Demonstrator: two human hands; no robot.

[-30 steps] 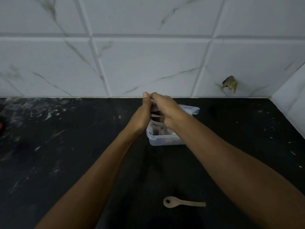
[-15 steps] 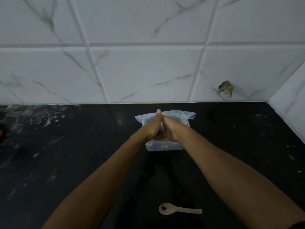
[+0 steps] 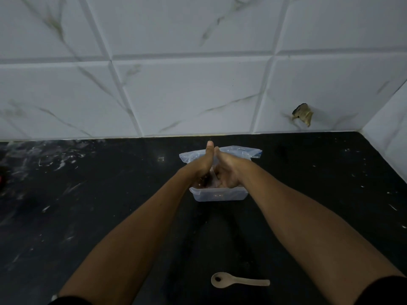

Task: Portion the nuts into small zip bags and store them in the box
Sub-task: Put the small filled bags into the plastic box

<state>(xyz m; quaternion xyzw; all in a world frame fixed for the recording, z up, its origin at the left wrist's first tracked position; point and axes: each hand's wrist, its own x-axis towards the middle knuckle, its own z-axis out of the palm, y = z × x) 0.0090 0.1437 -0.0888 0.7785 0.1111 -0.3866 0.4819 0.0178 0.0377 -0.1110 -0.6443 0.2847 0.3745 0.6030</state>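
Spanning the foreground: black table (image 3: 110, 194), pale-scuffed
Wall: white marble-veined tiles (image 3: 187, 95)
Box (image 3: 219, 194): clear plastic, mid-table
Zip bag (image 3: 240, 153): over the box
Left hand (image 3: 203, 166), right hand (image 3: 228, 172): grip clamped on bag
Spoon (image 3: 239, 281): near edge

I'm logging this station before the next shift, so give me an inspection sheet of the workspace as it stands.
Surface: black countertop, pale smears and specks.
Job's things: clear plastic box near the wall; zip bag sticking up out of it. Nuts not clearly visible.
Clutter: wooden spoon lying near the front edge.
Hands: left hand and right hand side by side over the box, pressing into the bag; grip hidden.
Cables: nothing seen.
Surroundings: white marbled tile wall, with a chipped hole.
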